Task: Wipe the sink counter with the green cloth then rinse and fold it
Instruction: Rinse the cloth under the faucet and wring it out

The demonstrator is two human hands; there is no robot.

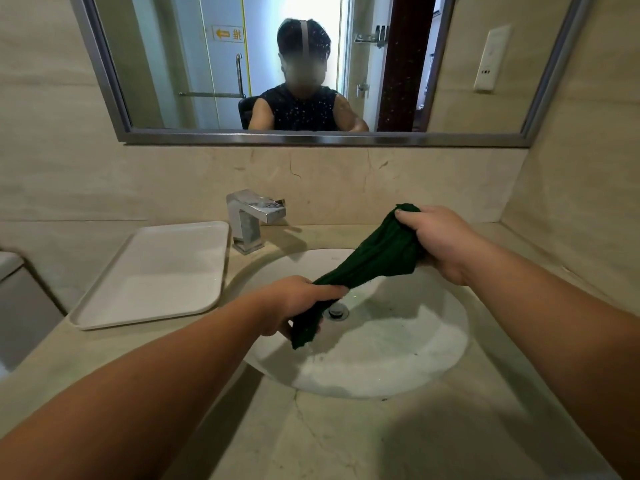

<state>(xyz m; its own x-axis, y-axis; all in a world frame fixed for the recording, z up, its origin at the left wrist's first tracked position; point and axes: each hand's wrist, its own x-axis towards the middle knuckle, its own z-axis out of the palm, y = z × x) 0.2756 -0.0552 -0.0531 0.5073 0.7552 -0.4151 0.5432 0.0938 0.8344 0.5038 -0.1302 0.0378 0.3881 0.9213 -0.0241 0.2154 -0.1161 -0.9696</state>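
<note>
The dark green cloth (374,258) is bunched and stretched in a twisted roll above the white sink basin (398,355). My left hand (294,303) grips its lower end, whose tail hangs down toward the basin near the drain (337,311). My right hand (438,240) is closed on the upper end, higher and to the right. The beige stone counter (346,438) surrounds the basin.
A chrome faucet (251,220) stands behind the basin on the left, with no water running that I can see. A white tray (156,275) lies on the counter to the left. A mirror (311,64) hangs on the wall above. Walls close in on the right.
</note>
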